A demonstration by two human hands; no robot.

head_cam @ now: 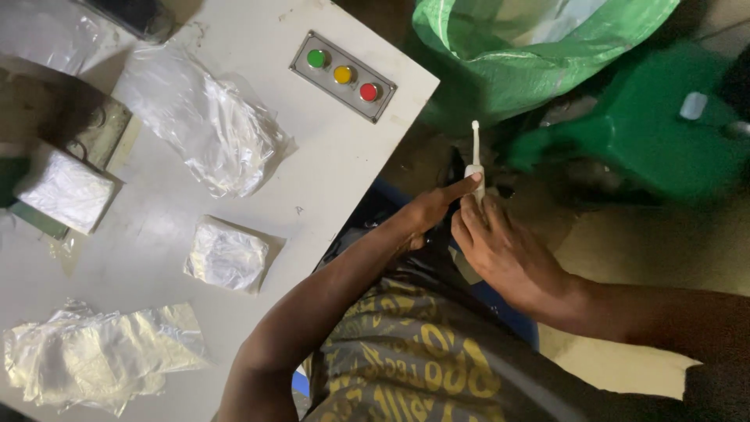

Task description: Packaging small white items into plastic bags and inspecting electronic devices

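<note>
Both hands — left hand (432,209) and right hand (500,250) — are clamped on a slim white tool (475,162) (tip upward), beside the grey table (328,172).

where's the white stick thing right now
In the head view, right of centre: the thin white stick is held upright by both hands, left and right, beyond the table's right edge.

slim white stick-shaped tool (475,160), upright, btwn both hands, off table edge
</note>
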